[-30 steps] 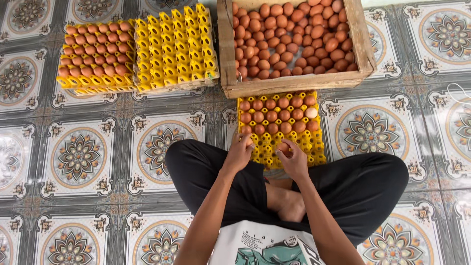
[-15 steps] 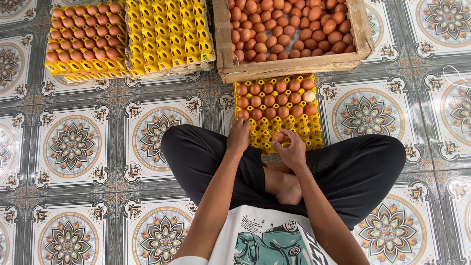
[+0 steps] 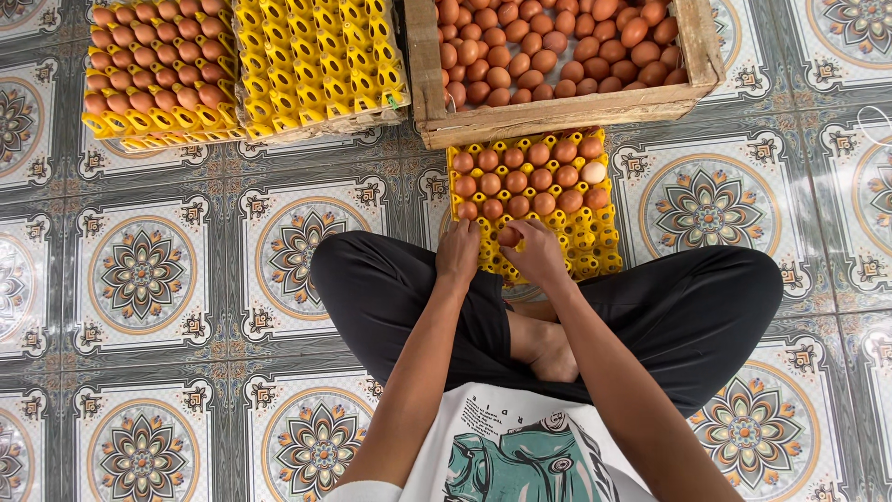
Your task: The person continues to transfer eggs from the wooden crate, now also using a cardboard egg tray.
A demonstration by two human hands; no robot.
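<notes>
I sit cross-legged on a patterned tile floor. A yellow egg tray (image 3: 595, 244) lies in front of my knees, its far rows filled with brown eggs and one pale egg (image 3: 593, 172). My left hand (image 3: 458, 251) rests on the tray's near left edge, fingers curled, and whether it holds anything is hidden. My right hand (image 3: 534, 249) holds a brown egg (image 3: 509, 236) over the tray's near empty cups. Behind the tray stands a wooden crate (image 3: 557, 112) full of brown eggs.
At the back left a stack of yellow trays filled with brown eggs (image 3: 153, 79) sits beside a stack of empty yellow trays (image 3: 321, 60). My black-trousered legs (image 3: 688, 307) spread across the floor on both sides of the tray.
The view has tilted slightly, with the crate and stacks shifting up in the picture. Both hands stay at the tray's near edge, and the right hand now shows an egg.
</notes>
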